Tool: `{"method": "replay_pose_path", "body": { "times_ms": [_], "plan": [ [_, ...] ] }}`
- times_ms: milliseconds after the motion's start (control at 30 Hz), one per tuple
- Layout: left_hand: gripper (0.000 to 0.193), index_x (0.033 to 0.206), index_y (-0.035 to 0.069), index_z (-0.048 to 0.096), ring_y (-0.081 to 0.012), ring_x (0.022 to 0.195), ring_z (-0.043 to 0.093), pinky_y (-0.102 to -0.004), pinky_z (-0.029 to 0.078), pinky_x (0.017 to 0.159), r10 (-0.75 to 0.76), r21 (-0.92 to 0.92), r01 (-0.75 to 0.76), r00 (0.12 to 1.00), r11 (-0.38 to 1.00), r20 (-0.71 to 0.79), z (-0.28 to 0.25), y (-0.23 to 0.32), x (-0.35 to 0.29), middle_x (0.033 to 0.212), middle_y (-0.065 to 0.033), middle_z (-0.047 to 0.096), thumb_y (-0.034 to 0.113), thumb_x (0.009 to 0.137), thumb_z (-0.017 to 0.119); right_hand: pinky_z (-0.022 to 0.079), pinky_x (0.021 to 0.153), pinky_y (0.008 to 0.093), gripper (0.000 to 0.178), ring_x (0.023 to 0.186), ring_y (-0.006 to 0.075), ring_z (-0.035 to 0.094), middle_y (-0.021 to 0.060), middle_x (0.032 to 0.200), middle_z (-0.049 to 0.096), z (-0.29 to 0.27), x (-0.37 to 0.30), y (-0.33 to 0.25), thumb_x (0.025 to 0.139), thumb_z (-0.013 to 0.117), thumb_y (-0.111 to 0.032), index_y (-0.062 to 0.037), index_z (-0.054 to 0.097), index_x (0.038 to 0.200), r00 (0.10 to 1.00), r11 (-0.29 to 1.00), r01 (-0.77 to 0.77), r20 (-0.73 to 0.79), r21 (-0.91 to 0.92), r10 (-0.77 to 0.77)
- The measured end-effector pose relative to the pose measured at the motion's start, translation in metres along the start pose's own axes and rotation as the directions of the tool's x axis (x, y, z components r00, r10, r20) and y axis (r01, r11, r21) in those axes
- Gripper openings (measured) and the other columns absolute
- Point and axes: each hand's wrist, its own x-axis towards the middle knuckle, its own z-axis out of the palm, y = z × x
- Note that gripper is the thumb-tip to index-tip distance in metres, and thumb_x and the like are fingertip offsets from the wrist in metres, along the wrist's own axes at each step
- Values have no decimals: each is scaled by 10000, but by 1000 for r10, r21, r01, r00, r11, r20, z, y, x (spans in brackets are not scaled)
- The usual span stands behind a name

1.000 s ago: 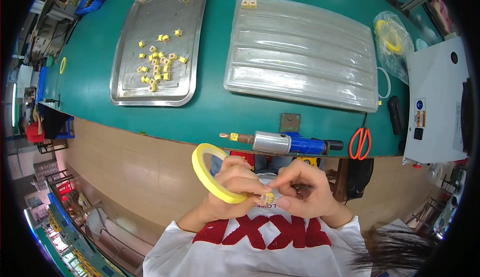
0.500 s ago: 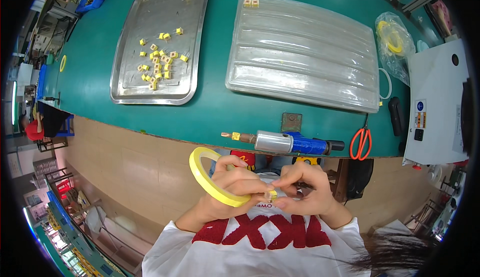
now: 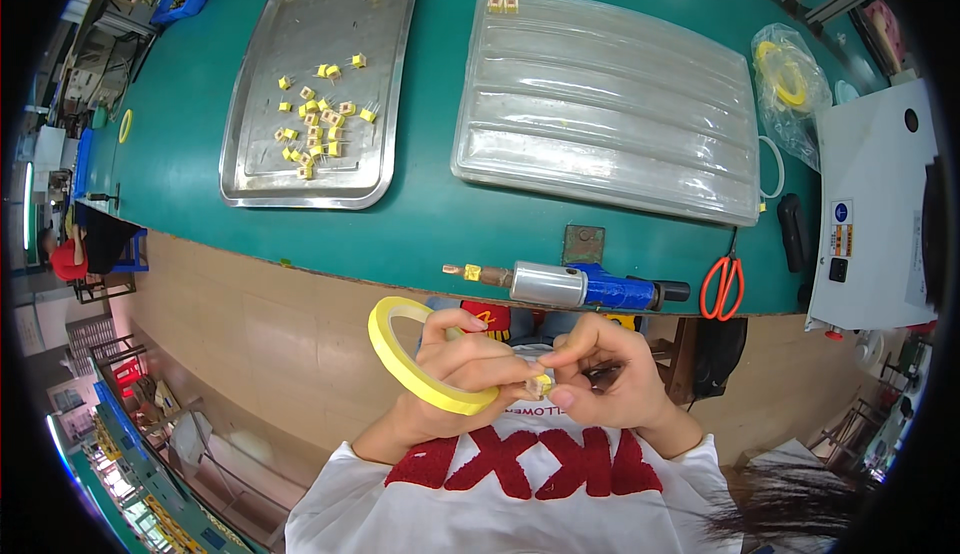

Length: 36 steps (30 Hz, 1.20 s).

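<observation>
1. Head view, far left: a metal tray holds loose yellow-banded blocks with pins; best kept where they cannot brush the work.
2. Near, left of centre: a yellow tape roll leans on the left hand; how the fingers hook it is partly hidden. Letting it hang loosely should avoid tugging.
3. The left hand is narrow, pinching a small block at its fingertips, over the person's lap and just short of the tabletop. A light, square pinch would probably spare any pins.
4. The right hand is narrow too, thumb and forefinger at the block's right side; whether they grip it or tape, I cannot tell. Small, even pressure seems wisest, the left hand serving as anchor.
5. Farther right on the tabletop: red-handled scissors, open space around their handles, should be easy for the right hand to reach.
</observation>
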Motion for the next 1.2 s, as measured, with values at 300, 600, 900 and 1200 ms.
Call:
{"method": "replay_pose_path", "body": {
  "times_ms": [300,600,900,1200],
  "plan": [
    [247,882,194,644,-93,658,534,-356,408,866,-3,-17,3,1000,1000,-15,3,0,-1,750,84,560,193,703,813,290,522,195,234,564,21,340,-18,669,452,1,2,-2,767,684,40,17,554,961,1000,999,18,4,-37,-18],
    [210,895,99,645,-136,674,534,-315,390,734,-194,-505,166,981,847,-2,2,-5,-3,753,17,588,59,730,769,280,518,197,296,561,16,356,-47,646,403,-3,2,3,768,720,15,2,608,1042,995,983,82,65,-162,-72],
    [179,874,89,650,-142,664,527,-309,383,738,-215,-551,179,977,815,-1,-3,-13,-9,737,10,573,50,736,756,309,532,218,248,584,38,385,-35,655,453,5,11,10,794,721,27,19,650,1032,980,959,199,70,-200,-189],
    [211,899,137,658,-147,678,553,-325,390,785,-61,-229,43,996,972,-70,-15,-21,-6,757,49,605,84,729,772,312,520,213,259,573,30,394,-16,686,508,14,15,13,801,720,18,24,660,1053,993,971,100,-37,-219,-111]
  ]
}}
